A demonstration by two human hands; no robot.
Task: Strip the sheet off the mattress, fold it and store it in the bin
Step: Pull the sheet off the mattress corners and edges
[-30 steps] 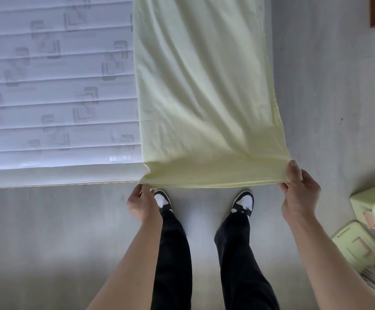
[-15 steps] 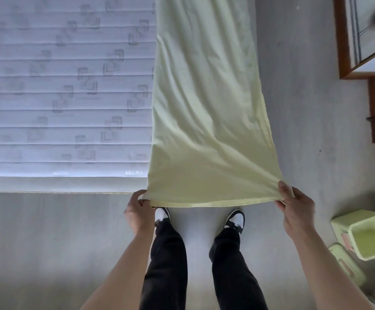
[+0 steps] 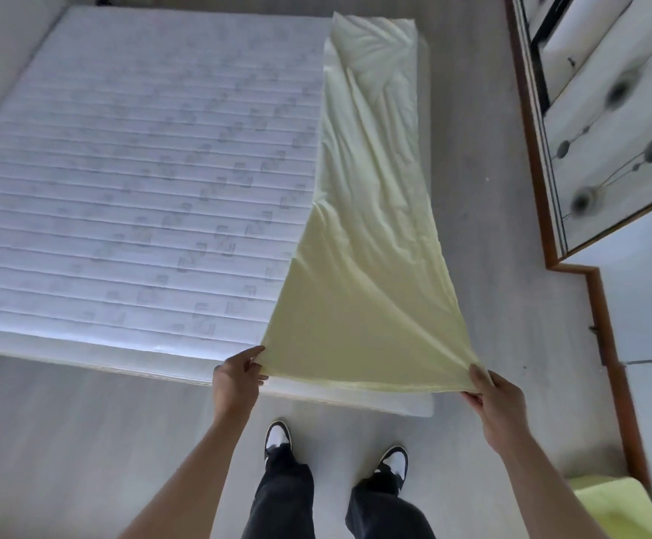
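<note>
A pale yellow sheet [image 3: 371, 227], folded into a long narrow strip, lies along the right side of the bare white quilted mattress [image 3: 134, 180]. Its near end is lifted off the mattress and stretched between my hands. My left hand [image 3: 237, 377] pinches the near left corner. My right hand [image 3: 499, 406] pinches the near right corner. The far end of the sheet rests on the mattress's far right corner. A light green bin [image 3: 620, 507] shows only partly at the bottom right edge.
Grey floor surrounds the mattress. A wardrobe with patterned doors and a dark wood frame [image 3: 604, 122] stands along the right. My legs in dark trousers and my black-and-white shoes [image 3: 277, 437] stand just before the mattress's near edge.
The view has tilted up, showing the whole mattress and the wardrobe. My hands have lifted the near end of the sheet higher, still holding both corners. The bin has slid towards the bottom right edge.
</note>
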